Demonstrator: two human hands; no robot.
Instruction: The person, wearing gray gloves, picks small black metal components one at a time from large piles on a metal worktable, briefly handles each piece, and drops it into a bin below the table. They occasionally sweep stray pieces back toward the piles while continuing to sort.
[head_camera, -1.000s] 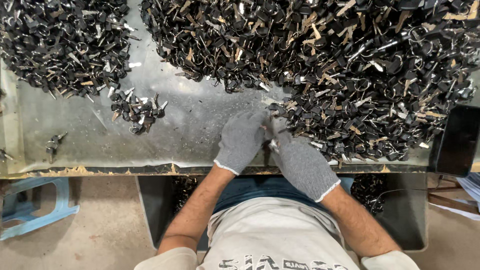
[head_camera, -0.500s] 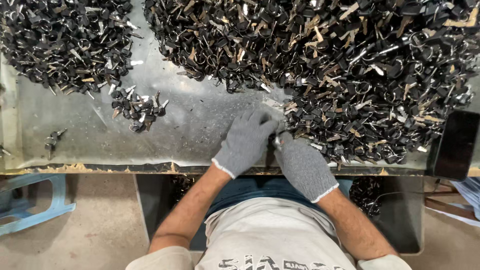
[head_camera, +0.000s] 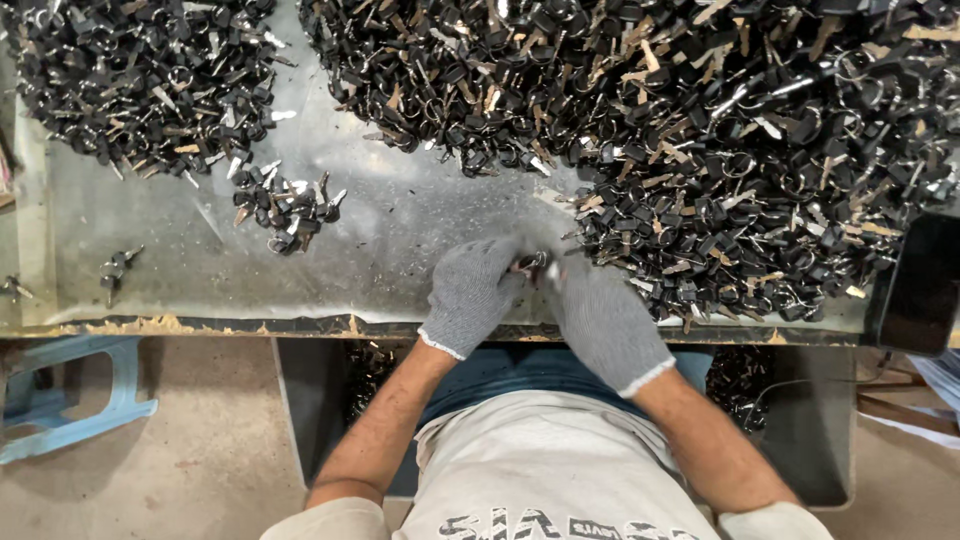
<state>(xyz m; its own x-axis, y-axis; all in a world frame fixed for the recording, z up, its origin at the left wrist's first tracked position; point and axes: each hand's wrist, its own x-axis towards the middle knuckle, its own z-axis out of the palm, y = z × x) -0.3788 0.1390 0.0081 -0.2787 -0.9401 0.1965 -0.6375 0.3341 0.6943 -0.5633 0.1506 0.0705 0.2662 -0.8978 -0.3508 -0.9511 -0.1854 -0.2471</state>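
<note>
Scuffed metal tabletop (head_camera: 400, 250); both gloved hands, left (head_camera: 470, 295), right (head_camera: 600, 320), pinch one small black-headed key (head_camera: 530, 265) beside big key pile (head_camera: 720, 140).

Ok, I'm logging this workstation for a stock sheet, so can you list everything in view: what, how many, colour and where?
big pile of keys: too many to count, black heads with metal and brass blades, upper right of the table
second pile of keys: too many to count, same colours, upper left
small cluster of keys: around a dozen, black and silver, left of centre
stray keys: a few, far left edge
metal table: one, scuffed grey
plastic stool: one, light blue, floor at lower left
dark flat object: one, black, right edge
bin under the table: one, dark, holds more keys
left hand: grey knit glove, fingers meet the right hand's at a key
right hand: grey knit glove
</note>
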